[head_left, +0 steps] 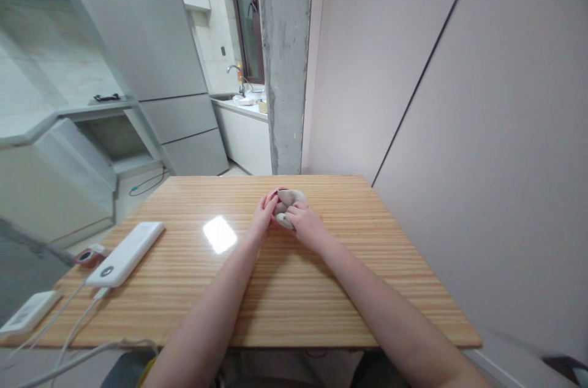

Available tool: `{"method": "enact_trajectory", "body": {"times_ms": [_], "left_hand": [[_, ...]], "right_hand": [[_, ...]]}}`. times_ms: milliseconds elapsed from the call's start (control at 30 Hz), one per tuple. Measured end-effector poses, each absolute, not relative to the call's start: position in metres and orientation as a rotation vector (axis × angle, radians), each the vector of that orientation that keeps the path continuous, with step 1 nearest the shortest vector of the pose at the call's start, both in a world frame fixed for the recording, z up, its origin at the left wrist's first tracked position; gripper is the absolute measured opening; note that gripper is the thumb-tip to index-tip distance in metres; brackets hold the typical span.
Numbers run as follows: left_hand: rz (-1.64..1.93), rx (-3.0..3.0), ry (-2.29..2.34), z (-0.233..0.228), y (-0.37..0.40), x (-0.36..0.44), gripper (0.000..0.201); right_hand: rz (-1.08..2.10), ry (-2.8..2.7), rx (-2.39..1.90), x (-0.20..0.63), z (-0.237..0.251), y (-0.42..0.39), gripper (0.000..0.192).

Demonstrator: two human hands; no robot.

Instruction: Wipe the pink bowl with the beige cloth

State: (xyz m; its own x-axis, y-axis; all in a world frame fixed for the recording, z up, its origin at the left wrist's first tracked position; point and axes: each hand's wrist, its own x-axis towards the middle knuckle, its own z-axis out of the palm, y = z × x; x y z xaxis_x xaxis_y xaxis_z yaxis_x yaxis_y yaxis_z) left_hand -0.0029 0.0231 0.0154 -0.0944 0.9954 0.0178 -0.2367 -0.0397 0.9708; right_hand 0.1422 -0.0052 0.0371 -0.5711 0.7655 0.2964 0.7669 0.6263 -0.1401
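A wooden table (pixel 321 290) stands against a pale wall (pixel 482 100), a grey fridge (pixel 151 57) behind.

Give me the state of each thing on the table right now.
Cloth bundle: bunched up, gripped by both hands.
Left hand: closed on the bundle.
Right hand: closed on the bundle.
Power bank: lying flat, cable plugged in.
Table: lamp glare near its middle.

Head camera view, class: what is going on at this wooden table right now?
A person sits at a wooden table with both bare arms stretched forward. The left hand and right hand are closed together around a small grey and pink bundle of soft fabric near the table's far edge. On the left side lie a white power bank with a cable and a small white device, untouched.
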Motion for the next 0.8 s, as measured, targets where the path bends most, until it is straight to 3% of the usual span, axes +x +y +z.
{"method": "enact_trajectory", "body": {"times_ms": [133,233,333,433,600,800], "left_hand": [[1.538,1.004,1.145,0.009,0.015,0.012,0.042],[1.536,1.055,1.157,0.012,0.014,0.014,0.050],[1.326,1.029,1.179,0.020,0.020,-0.001,0.058],[1.135,1.036,1.150,0.024,0.026,-0.016,0.054],[1.511,1.144,1.302,0.015,0.021,-0.003,0.039],[1.576,1.246,1.292,0.009,0.020,0.004,0.047]], "right_hand": [[0.034,-2.324,-1.463,0.118,0.033,-0.023,0.021],[0.037,-2.221,-1.528,0.119,0.035,-0.025,0.021],[0.028,-2.345,-1.401,0.137,0.040,-0.014,0.014],[0.018,-2.545,-1.192,0.146,0.041,-0.005,0.014],[0.106,-2.389,-1.361,0.124,0.030,-0.012,0.016],[0.309,-2.253,-1.246,0.124,0.022,-0.009,0.021]]}}
